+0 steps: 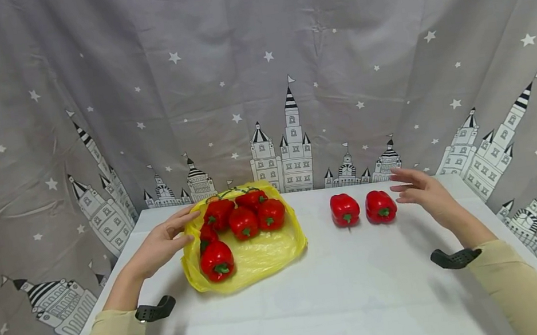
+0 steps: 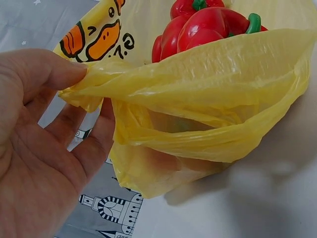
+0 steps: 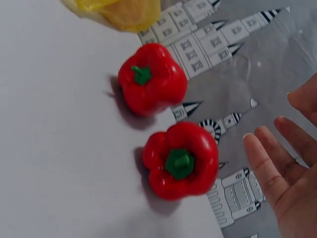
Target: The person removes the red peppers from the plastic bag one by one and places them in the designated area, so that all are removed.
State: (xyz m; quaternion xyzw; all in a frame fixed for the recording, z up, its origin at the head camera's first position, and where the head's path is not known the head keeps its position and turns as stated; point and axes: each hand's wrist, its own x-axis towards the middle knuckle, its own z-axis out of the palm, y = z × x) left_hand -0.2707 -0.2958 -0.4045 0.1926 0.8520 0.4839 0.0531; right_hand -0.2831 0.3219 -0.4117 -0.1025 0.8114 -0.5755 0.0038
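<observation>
A yellow plastic bag (image 1: 266, 256) lies with its mouth spread on the table, several red bell peppers (image 1: 243, 223) inside it. At the bag's left rim my left hand (image 1: 157, 245) pinches the thin plastic between thumb and fingers; the left wrist view shows the gathered edge (image 2: 94, 84) under the thumb. To the right of the bag, two red bell peppers with green stems stand side by side, the left one (image 1: 345, 210) and the right one (image 1: 381, 207). Just right of them my right hand (image 1: 429, 195) hovers with fingers extended, touching neither pepper.
The white table (image 1: 321, 310) runs up to a grey curtain (image 1: 214, 83) printed with castles and stars, which also hangs along both sides. A cartoon duck print (image 2: 101, 37) shows on the bag. Dark bands (image 1: 156, 310) sit on both wrists.
</observation>
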